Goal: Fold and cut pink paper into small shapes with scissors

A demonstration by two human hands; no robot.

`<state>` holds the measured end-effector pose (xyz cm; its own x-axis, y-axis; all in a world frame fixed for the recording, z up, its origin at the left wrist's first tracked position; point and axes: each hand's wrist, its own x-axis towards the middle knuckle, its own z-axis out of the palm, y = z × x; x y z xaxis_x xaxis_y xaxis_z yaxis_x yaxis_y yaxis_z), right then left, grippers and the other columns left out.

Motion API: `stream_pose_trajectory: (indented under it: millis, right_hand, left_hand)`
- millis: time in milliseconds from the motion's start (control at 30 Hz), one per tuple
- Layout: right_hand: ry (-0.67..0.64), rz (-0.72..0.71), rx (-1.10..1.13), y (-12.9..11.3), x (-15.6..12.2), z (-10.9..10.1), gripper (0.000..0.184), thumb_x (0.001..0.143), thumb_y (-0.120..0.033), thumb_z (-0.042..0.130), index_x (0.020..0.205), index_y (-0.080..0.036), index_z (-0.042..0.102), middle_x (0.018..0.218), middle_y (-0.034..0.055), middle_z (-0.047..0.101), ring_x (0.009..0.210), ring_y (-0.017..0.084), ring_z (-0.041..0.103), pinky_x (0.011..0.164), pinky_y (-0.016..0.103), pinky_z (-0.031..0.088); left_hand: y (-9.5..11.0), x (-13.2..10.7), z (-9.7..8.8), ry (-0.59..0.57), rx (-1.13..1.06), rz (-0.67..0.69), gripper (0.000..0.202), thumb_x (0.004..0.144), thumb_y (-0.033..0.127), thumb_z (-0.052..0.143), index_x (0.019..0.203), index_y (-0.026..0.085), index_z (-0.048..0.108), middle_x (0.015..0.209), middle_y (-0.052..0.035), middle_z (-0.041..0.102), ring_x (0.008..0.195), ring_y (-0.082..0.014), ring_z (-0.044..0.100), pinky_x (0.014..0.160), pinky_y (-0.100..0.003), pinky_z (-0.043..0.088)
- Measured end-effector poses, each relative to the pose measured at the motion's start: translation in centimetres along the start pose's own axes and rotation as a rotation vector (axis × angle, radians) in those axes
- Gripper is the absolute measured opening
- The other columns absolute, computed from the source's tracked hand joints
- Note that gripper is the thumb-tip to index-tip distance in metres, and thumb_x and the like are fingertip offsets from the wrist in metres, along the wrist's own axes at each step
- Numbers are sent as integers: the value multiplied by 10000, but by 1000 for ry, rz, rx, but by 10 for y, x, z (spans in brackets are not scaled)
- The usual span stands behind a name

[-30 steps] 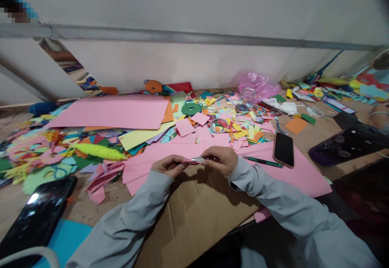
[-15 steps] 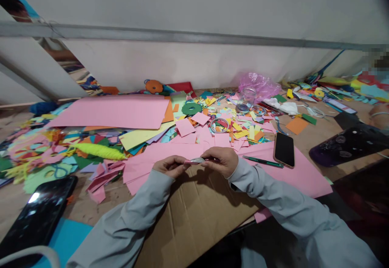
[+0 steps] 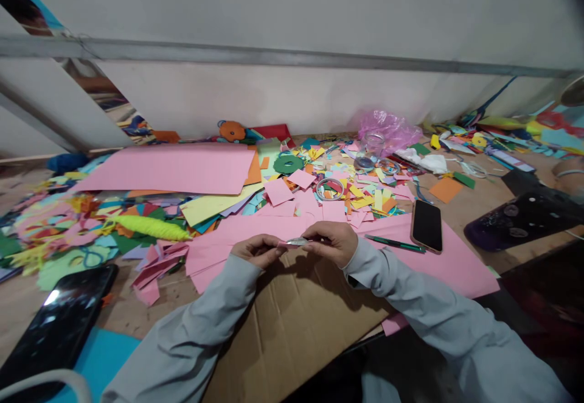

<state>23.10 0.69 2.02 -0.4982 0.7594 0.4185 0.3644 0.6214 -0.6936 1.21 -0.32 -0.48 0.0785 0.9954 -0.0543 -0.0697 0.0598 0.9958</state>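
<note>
Over the last second I saw almost no shift, so the work seemed little advanced: the left hand point(image 3: 256, 251) pinched a pink bit point(image 3: 283, 245), the right hand point(image 3: 333, 243) a silver piece point(image 3: 297, 241), near the cardboard's point(image 3: 292, 330) far edge.
</note>
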Motion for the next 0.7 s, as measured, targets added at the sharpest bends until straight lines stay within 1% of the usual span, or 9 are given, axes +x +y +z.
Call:
stream_pose_trajectory:
  millis: [233,367,533,700]
  right_hand:
    - [-21,0,-31,-1,0,1,247,892,-375,573,943,-159,680,803,48,702,687,119,612,627,214,449]
    - [-8,-15,-33,-2,-1,2,246,888,-377,578,934,-158,681,782,45,698,665,115,604,612,211,442]
    - [2,9,-12,-2,-1,3,255,892,-389,572,923,-160,680,764,43,695,652,113,594,608,210,439]
    - [-1,-11,-16,0,-1,4,236,886,-361,578,941,-155,679,786,46,695,667,114,596,613,210,438]
  left_hand:
    - [-1,0,1,-25,-5,-5,246,558,345,841,683,159,739,620,-17,695,573,-118,587,561,-213,453]
    - [1,-1,1,-29,9,-26,236,555,333,837,677,158,737,597,-16,682,547,-121,577,542,-224,450]
    - [0,-1,1,-25,-5,-12,182,561,272,829,671,158,738,595,-10,683,543,-107,568,533,-205,426]
    - [-4,-1,1,-41,-28,-22,155,573,243,816,677,156,740,572,1,669,507,-85,532,498,-188,392]
